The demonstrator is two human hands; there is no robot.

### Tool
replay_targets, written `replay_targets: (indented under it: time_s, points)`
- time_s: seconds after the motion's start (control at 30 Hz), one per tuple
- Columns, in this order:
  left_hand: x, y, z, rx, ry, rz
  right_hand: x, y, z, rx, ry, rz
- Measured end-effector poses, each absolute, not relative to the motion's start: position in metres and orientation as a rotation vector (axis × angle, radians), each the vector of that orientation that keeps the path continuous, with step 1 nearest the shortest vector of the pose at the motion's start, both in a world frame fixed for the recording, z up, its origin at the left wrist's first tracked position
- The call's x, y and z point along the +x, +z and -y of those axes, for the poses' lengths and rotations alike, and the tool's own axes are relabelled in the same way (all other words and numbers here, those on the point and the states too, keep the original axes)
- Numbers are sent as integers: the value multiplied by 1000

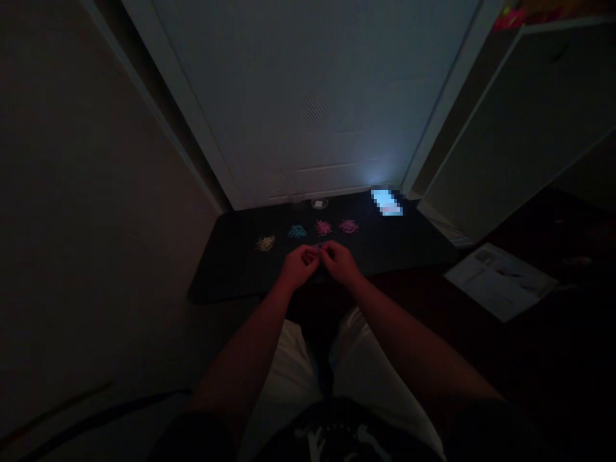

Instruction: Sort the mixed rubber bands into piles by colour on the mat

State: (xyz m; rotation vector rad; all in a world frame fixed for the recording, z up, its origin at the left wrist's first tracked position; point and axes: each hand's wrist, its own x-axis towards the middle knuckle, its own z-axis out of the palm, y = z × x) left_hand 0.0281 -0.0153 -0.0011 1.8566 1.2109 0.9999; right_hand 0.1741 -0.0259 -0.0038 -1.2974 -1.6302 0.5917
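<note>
Over the near part of a low dark table (231, 256), my left hand (299, 263) and my right hand (337, 260) meet with fingertips close together. Both are closed in a pinch. Something small, thin and purplish (318, 246) shows between the fingertips; the dim light hides what kind of thing it is. Just beyond the hands lie piles of thin short strips in a row: a cream pile (265, 242), a blue pile (297, 231), a pink pile (323, 227) and a purplish-pink pile (349, 226).
A lit phone (386, 201) rests at the table's back right. Toward the back edge stands a small clear round dish (319, 203) with something white in it. A pale door panel (312, 77) rises behind the table. A printed sheet (500, 281) lies at the right.
</note>
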Motion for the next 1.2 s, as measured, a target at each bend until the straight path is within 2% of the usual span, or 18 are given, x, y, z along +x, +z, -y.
replay_targets:
  time_s: [0.47,1.2]
  points:
    - [27,1,13,1791,1009,-1256,178,-6,25,-1192,732,1677]
    - [26,1,16,1898,968,-1314,179,-7,21,-1210,707,1617]
